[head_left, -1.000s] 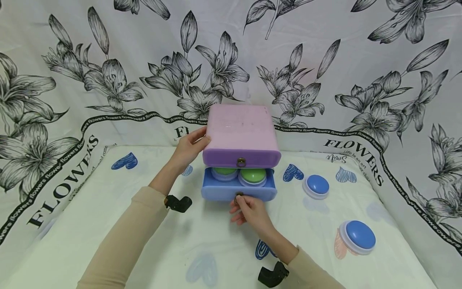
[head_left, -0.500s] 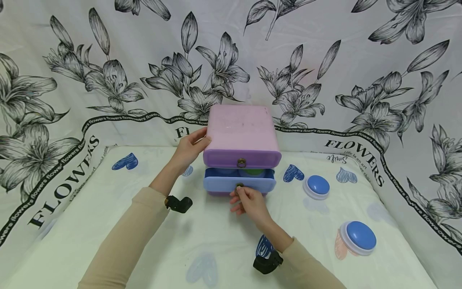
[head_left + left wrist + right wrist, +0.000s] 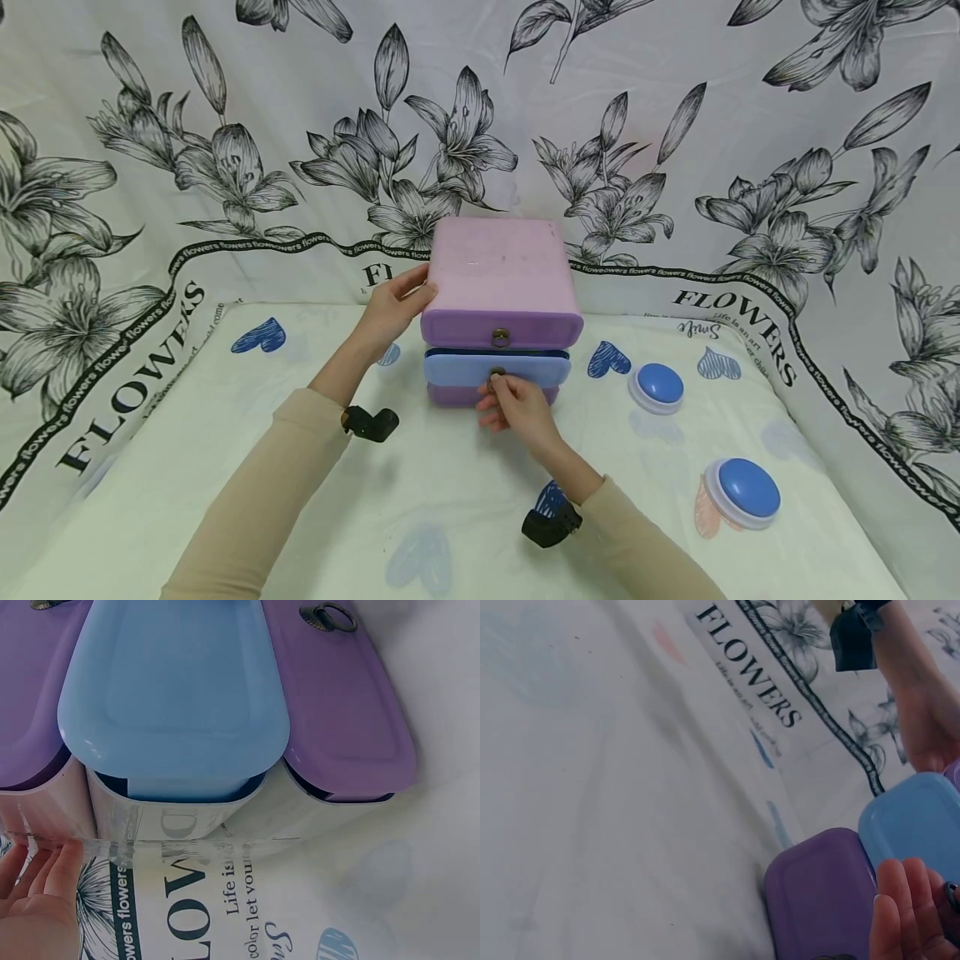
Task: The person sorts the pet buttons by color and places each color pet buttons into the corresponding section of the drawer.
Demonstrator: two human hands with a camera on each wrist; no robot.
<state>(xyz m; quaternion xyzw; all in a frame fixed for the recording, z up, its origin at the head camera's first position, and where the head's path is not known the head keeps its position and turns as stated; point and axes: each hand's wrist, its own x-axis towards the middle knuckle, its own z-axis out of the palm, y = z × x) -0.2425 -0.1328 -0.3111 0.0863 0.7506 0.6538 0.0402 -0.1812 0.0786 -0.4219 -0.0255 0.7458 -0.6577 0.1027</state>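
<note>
a: where is the box (image 3: pixel 504 267)?
b: mid-surface (image 3: pixel 337 508), close to the floral sheet (image 3: pixel 517 67). under its pink top sit three stacked drawers: purple, blue, purple. the blue drawer (image 3: pixel 453 372) is slightly out, a dark slit along its top.
a: and the hands?
b: the right hand (image 3: pixel 522 412) pinches the blue drawer's ring (image 3: pixel 496 377). the left hand (image 3: pixel 392 307) has its fingers extended, touching the box's left side.
a: what's in the way?
b: the right hand hides part of the bottom drawer (image 3: pixel 450 395). the left wrist view shows that drawer's own ring (image 3: pixel 328 618).
a: what else is around?
b: to the right, two blue-domed pucks on white bases, well apart: a far puck (image 3: pixel 658 387) near the box, a near puck (image 3: pixel 745 490) closer to the person. hearts are printed on the surface.
a: any writing?
b: yes, on the sheet: "flowers" large at right, and small, repeated, along a wavy black band (image 3: pixel 675 272). "smile" reads upside down. the left wrist view also shows "life is".
</note>
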